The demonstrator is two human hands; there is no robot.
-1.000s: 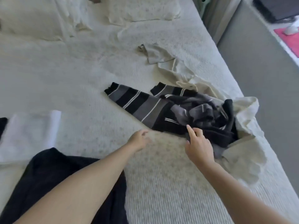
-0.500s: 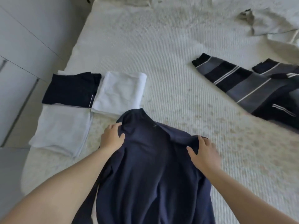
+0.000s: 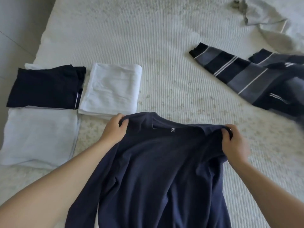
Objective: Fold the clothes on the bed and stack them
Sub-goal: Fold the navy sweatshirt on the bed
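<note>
The navy top point(image 3: 158, 170) lies spread on the bed point(image 3: 148, 38) directly in front of the person, neckline away from them, a small label showing just inside the collar. The left hand point(image 3: 113, 129) grips the left shoulder, thumb and fingers curled round a bunch of cloth; the right hand point(image 3: 233, 142) pinches the right shoulder in the same way, the fabric gathered over its knuckles. Both hands are clamped on the garment, well apart from each other, with the collar between them.

The cloth looks like thin knit: soft, light and limp, with no stiffness of its own. It will likely sag and wrinkle wherever it is not supported, and it should drag rather than slide on the ribbed cover. The shoulder seams seem the right place to hold it, since tension between them keeps the body flat; the sleeves trail out of view below and would need separate handling.

Just beyond the left hand sits a folded white piece point(image 3: 111, 89), touching a folded dark piece point(image 3: 46, 86) to its left, with a folded pale blue piece point(image 3: 37, 137) nearer the person. To the far right a striped grey and black garment point(image 3: 246, 74) lies unfolded, and beyond it a crumpled cream garment point(image 3: 266, 18) also waits
</note>
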